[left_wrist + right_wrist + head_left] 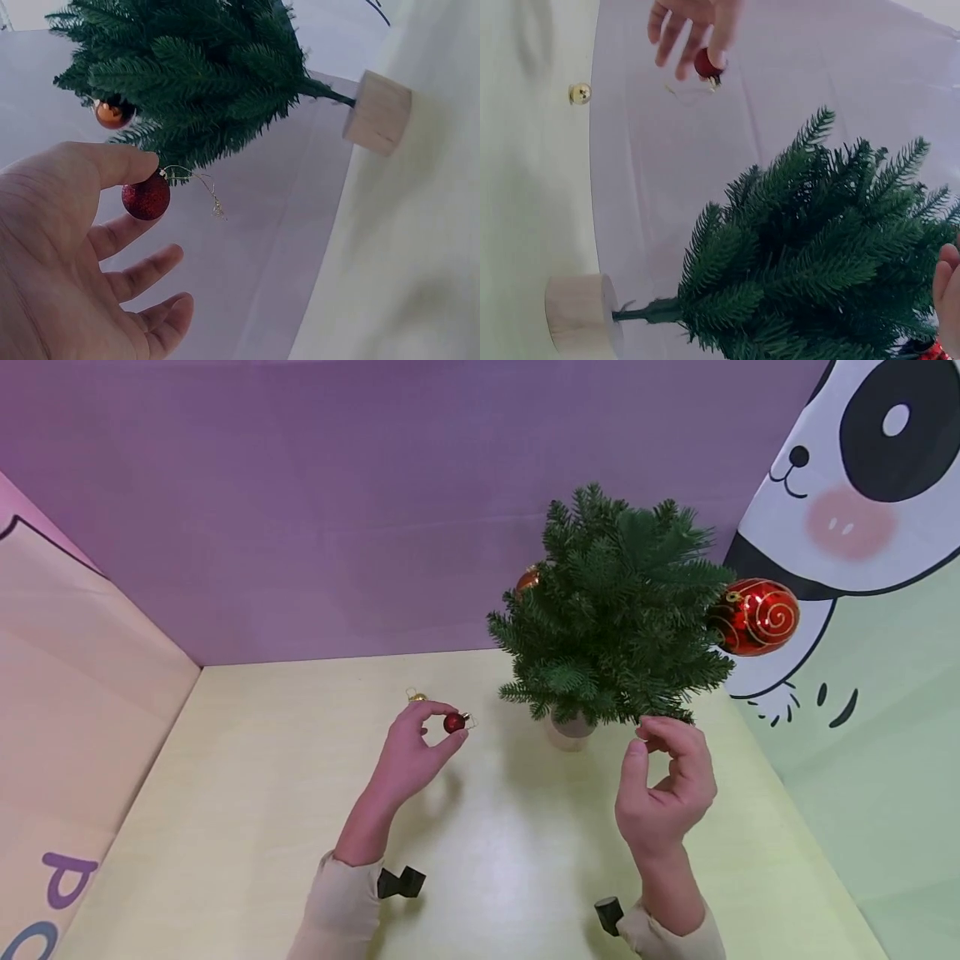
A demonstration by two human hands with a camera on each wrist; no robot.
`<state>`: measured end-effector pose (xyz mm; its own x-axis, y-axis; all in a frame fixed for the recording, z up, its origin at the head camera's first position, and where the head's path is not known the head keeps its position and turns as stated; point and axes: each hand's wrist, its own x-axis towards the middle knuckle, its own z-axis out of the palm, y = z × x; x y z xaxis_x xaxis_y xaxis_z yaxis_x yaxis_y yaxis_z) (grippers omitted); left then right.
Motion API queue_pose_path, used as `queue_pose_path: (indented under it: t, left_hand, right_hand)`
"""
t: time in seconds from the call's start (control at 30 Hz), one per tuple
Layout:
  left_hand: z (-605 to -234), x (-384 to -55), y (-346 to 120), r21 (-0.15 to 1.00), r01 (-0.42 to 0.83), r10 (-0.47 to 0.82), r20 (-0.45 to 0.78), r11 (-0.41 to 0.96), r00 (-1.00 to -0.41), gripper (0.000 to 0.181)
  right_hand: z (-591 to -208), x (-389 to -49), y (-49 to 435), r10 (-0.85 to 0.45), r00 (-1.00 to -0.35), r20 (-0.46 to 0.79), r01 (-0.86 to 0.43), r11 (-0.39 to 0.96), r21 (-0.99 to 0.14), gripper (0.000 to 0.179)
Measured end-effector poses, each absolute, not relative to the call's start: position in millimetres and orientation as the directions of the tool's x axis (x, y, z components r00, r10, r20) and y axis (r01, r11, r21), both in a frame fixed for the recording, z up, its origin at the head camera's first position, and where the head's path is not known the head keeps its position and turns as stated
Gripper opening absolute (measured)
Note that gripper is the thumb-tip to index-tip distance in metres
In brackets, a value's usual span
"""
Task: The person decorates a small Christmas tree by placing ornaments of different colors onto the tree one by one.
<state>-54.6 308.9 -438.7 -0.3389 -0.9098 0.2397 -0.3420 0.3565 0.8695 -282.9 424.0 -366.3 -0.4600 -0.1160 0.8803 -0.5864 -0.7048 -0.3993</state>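
Observation:
Between thumb and forefinger my left hand (412, 752) pinches a small red glitter bauble (146, 199). A thin gold string loop (199, 174) hangs from its cap, and the other fingers are loosely bent. To the right stands a small artificial Christmas tree (615, 602) on a round wooden base (379, 112). Beside its lower right branches is my right hand (663, 789), loosely curled with thumb and forefinger close together; nothing shows between them. In the right wrist view only some right fingers (949, 281) appear, near the needles.
On the tree's left side hangs a shiny orange bauble (114, 114). A large red bauble with gold swirls (759, 617) hangs at its right. A small gold bauble (580, 93) lies on the pale table (247, 793) behind my left hand. A purple backdrop (315, 510) rises behind.

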Motion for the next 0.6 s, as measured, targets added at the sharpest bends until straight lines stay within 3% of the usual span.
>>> queue_pose_path:
  t: [0.27,0.6]
  left_hand:
    - [-435,-61,313,0.873,-0.328,-0.902,0.240,0.362,-0.358,0.027]
    - [-422,-67,322,0.850,-0.276,-0.862,0.331,0.449,-0.383,0.026]
  right_hand:
    - [-374,-277,422,-0.267,-0.325,0.907,-0.573,-0.707,-0.413,0.015]
    - [-393,-279,413,-0.465,-0.165,0.870,-0.559,-0.683,-0.471,0.014]
